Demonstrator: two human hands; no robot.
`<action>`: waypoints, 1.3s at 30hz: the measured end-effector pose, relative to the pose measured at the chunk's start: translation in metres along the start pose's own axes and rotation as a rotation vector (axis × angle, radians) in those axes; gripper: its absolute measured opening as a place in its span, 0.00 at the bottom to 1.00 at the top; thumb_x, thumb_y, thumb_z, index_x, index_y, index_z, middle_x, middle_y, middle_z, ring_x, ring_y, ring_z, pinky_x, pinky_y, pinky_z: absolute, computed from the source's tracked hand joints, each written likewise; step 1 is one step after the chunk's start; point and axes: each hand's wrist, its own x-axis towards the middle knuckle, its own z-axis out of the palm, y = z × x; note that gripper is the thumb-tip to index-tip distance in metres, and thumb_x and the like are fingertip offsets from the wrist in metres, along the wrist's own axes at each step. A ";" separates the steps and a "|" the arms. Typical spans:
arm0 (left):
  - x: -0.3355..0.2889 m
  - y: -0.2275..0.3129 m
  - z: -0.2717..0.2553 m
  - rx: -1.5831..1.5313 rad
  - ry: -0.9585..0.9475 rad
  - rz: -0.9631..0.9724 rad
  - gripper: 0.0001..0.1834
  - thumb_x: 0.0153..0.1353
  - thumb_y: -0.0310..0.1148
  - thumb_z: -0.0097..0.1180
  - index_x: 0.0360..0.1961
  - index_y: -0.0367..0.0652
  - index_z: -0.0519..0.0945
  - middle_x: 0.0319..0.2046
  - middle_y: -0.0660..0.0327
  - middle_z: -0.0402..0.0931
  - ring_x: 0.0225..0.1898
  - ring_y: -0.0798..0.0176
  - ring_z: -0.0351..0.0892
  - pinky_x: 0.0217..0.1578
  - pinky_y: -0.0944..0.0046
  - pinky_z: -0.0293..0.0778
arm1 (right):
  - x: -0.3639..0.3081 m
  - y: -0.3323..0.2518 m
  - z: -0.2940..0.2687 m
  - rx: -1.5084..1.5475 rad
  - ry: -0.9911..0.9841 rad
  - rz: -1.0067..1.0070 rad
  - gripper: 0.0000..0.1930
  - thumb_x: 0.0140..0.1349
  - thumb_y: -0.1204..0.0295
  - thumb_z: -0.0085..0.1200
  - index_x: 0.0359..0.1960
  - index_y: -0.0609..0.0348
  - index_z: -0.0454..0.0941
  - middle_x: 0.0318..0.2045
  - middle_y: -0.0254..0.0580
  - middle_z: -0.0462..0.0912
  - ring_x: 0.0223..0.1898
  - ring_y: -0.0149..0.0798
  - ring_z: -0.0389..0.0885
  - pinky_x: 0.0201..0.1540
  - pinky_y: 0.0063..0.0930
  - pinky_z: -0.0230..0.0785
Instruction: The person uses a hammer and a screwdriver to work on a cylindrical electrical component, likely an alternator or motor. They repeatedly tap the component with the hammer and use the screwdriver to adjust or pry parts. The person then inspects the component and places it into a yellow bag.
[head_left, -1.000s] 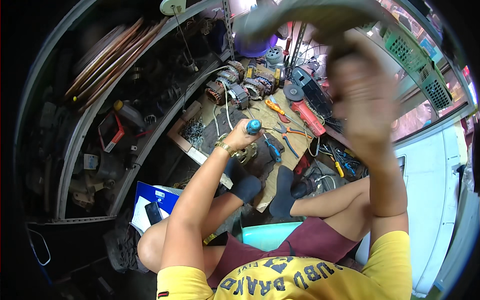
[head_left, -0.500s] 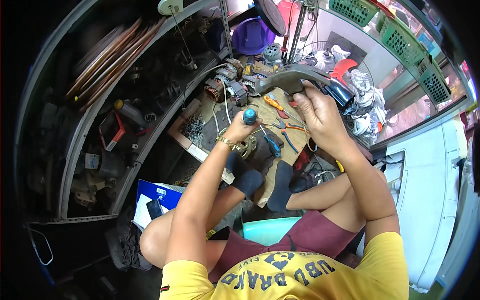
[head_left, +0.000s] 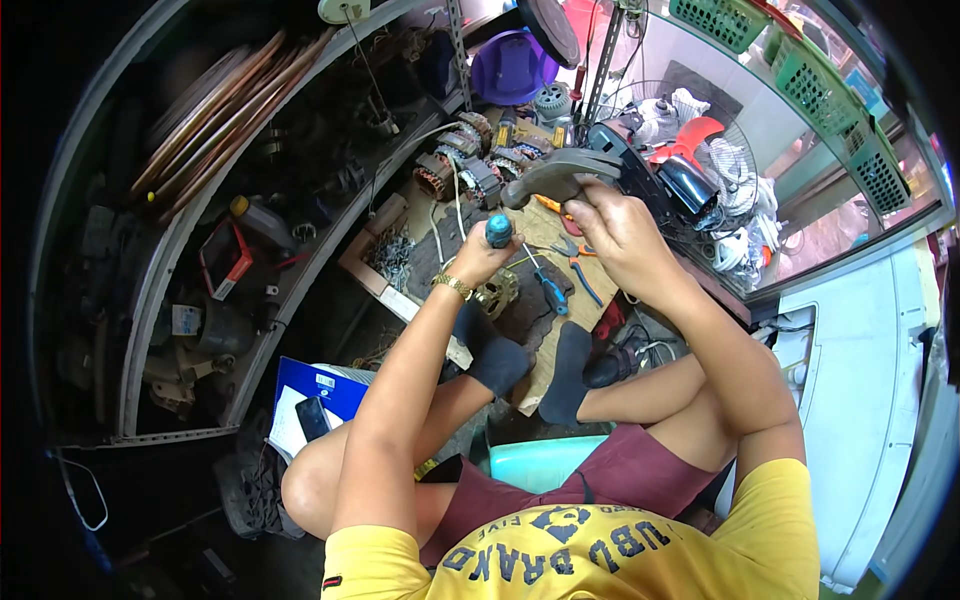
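Observation:
In my left hand [head_left: 482, 258], fingers wrapped, stands a screwdriver with a blue-green handle [head_left: 498, 230], its butt end facing up. Its lower end is hidden by the hand. Below lies a dull brass-coloured metal motor part [head_left: 494, 296]; whether the tool touches it cannot be seen. My right hand [head_left: 622, 240] is closed round the handle of a claw hammer [head_left: 560, 176]. The hammer's striking face hangs above and slightly right of the screwdriver handle, apart from it. Beside my left hand lies another screwdriver with a blue handle [head_left: 551, 293].
Pliers [head_left: 577, 260] lie on the cardboard-covered board [head_left: 545, 365] between my feet. Copper-wound motor stators [head_left: 470, 165] stand behind. A box of small metal pieces [head_left: 390, 252] sits left. A fan with red blades [head_left: 690, 145] is at the right; shelving [head_left: 300, 270] flanks the left.
My right hand has lowered the hammer, bringing its head closer to the screwdriver handle. My left hand has stayed almost in place.

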 end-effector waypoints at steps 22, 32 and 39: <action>0.018 0.001 0.016 -0.107 0.021 -0.150 0.14 0.63 0.35 0.66 0.26 0.46 0.74 0.21 0.71 0.69 0.25 0.75 0.66 0.27 0.67 0.68 | 0.016 0.025 0.015 -0.198 -0.001 0.008 0.14 0.70 0.67 0.52 0.45 0.70 0.75 0.29 0.61 0.78 0.34 0.60 0.81 0.38 0.49 0.70; 0.015 -0.005 0.008 -0.010 0.027 -0.054 0.17 0.63 0.39 0.65 0.24 0.41 0.74 0.19 0.65 0.71 0.23 0.68 0.66 0.29 0.60 0.69 | 0.033 -0.028 -0.039 -0.035 0.120 -0.062 0.16 0.71 0.64 0.52 0.45 0.69 0.76 0.25 0.63 0.77 0.33 0.65 0.79 0.33 0.47 0.70; 0.009 0.016 0.003 0.012 0.120 0.022 0.15 0.64 0.36 0.65 0.26 0.41 0.74 0.21 0.67 0.70 0.25 0.68 0.66 0.31 0.61 0.69 | 0.019 -0.024 -0.031 -0.015 0.011 0.124 0.20 0.73 0.64 0.50 0.49 0.77 0.74 0.26 0.61 0.76 0.29 0.54 0.78 0.37 0.39 0.70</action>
